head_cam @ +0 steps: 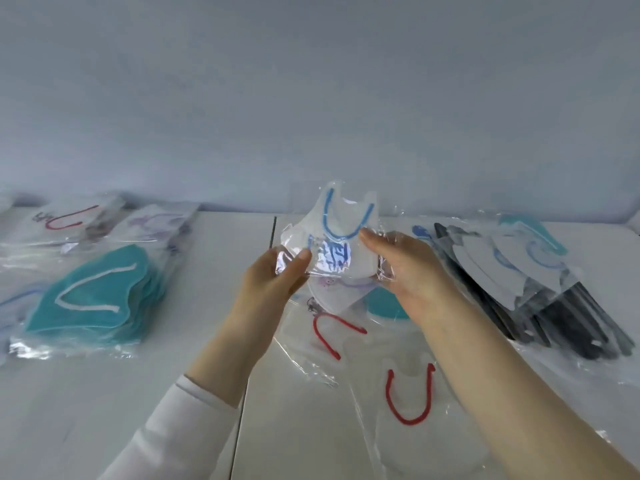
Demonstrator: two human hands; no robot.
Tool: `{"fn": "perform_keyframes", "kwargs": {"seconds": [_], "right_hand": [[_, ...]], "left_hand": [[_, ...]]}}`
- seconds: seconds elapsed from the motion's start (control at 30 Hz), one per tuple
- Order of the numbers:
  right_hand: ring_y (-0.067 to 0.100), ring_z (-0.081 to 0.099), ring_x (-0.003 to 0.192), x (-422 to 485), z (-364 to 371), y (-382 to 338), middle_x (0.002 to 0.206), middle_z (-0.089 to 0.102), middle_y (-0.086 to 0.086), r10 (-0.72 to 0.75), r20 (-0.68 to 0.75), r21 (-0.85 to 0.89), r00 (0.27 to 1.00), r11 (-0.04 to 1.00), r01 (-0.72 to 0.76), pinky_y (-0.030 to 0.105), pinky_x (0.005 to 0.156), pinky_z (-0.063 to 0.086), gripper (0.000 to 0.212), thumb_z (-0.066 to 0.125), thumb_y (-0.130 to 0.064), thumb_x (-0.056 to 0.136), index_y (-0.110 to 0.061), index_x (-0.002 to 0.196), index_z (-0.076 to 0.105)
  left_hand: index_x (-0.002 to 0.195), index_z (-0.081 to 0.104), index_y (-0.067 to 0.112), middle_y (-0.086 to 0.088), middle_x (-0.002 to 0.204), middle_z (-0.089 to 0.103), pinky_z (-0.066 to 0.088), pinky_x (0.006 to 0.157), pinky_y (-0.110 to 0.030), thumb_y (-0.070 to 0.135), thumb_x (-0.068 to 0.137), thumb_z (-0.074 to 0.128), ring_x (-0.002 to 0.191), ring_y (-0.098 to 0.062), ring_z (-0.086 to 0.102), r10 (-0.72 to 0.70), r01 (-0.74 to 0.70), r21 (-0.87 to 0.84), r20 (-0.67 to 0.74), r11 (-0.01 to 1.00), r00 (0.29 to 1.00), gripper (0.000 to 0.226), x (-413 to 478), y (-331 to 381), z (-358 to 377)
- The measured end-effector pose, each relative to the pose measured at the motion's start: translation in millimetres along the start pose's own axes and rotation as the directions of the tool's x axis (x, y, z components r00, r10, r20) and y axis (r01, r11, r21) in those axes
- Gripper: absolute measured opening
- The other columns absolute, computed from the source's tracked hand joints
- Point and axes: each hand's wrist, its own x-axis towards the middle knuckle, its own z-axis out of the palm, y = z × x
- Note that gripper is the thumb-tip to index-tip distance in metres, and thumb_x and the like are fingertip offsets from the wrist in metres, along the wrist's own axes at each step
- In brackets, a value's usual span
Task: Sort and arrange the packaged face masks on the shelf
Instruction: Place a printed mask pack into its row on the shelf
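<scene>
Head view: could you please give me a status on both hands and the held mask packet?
Left hand and right hand both pinch clear-wrapped white mask with blue ear loop, raised above white shelf. Red-looped white mask packets loose beneath; nothing blocking.

Mask packet (341,244) raised above the shelf (221,244) centre, loose packets (408,403) beneath it, mask stack (90,299) left, mixed pile (540,289) right, wall (311,98) behind.

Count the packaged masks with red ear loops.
3: back-left mask, middle mask lying below the held blue-loop mask, nearest mask at the front. The stacks may hide more.
</scene>
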Motion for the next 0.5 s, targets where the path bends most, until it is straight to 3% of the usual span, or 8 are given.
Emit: {"fn": "perform_keyframes", "kwargs": {"seconds": [0.07,0.13,0.2,0.27,0.33,0.4,0.5], "right_hand": [[0.018,0.060,0.073,5.9,9.8,4.1,0.076,0.066,0.004,-0.025,0.049,-0.060,0.998,0.998,0.028,0.031,0.074,0.048,0.014,0.071,-0.019,0.080,-0.016,0.070,0.062],[0.008,0.059,0.075,13.6,6.1,8.3,0.078,0.066,-0.006,-0.191,0.066,-0.288,0.979,0.936,0.202,0.018,0.070,0.046,0.011,0.072,-0.020,0.079,-0.020,0.074,0.062],[0.004,0.057,0.086,23.0,-11.8,11.1,0.092,0.064,-0.012,-0.355,0.105,-0.572,0.929,0.743,0.349,0.010,0.069,0.042,0.017,0.075,-0.024,0.076,-0.021,0.086,0.061],[0.008,0.055,0.099,30.5,-30.4,13.4,0.104,0.062,-0.010,-0.402,0.185,-0.728,0.897,0.556,0.400,0.015,0.075,0.039,0.033,0.078,-0.026,0.072,-0.020,0.100,0.062],[0.016,0.050,0.116,33.7,-39.4,16.0,0.116,0.060,-0.005,-0.368,0.315,-0.787,0.875,0.414,0.458,0.021,0.089,0.036,0.050,0.081,-0.029,0.068,-0.018,0.113,0.061],[0.020,0.035,0.133,32.7,-38.3,20.2,0.129,0.054,-0.004,-0.235,0.461,-0.809,0.856,0.286,0.514,0.026,0.103,0.028,0.064,0.081,-0.035,0.067,-0.022,0.124,0.056],[0.016,0.027,0.140,32.7,-34.7,28.4,0.137,0.051,-0.007,-0.126,0.590,-0.787,0.797,0.131,0.603,0.021,0.107,0.019,0.062,0.078,-0.039,0.070,-0.024,0.126,0.056]], "left_hand": [[0.097,0.063,0.004,-0.005,0.092,0.073,0.056,0.083,-0.028,0.013,0.087,0.064,0.087,-0.016,0.069,0.018,-0.024,-0.066,-0.080,0.998,0.997,0.013,0.2,-2.0,-5.1],[0.087,0.055,0.006,-0.002,0.079,0.071,0.057,0.076,-0.028,0.008,0.090,0.058,0.076,-0.014,0.069,0.013,-0.057,-0.182,-0.236,0.982,0.972,0.004,2.0,5.7,-17.9],[0.080,0.051,0.012,0.001,0.069,0.067,0.056,0.067,-0.024,0.008,0.089,0.059,0.064,-0.008,0.065,0.037,-0.117,-0.189,-0.381,0.975,0.924,0.013,2.1,13.6,-33.3],[0.073,0.052,0.015,0.005,0.063,0.067,0.055,0.063,-0.019,0.008,0.089,0.060,0.060,-0.005,0.064,0.075,-0.158,-0.146,-0.459,0.977,0.885,0.019,-0.1,14.9,-44.3],[0.073,0.056,0.016,0.006,0.064,0.069,0.055,0.062,-0.019,0.011,0.090,0.060,0.062,-0.005,0.066,0.077,-0.166,-0.140,-0.492,0.976,0.867,0.018,-2.4,12.6,-48.1],[0.077,0.060,0.015,0.005,0.065,0.070,0.056,0.063,-0.020,0.013,0.090,0.060,0.063,-0.006,0.066,0.058,-0.159,-0.150,-0.523,0.976,0.850,0.013,-3.6,9.6,-46.7],[0.079,0.061,0.014,0.005,0.064,0.069,0.055,0.061,-0.019,0.016,0.091,0.058,0.061,-0.006,0.065,0.045,-0.151,-0.153,-0.541,0.977,0.840,0.013,-6.8,6.4,-43.3]]}}
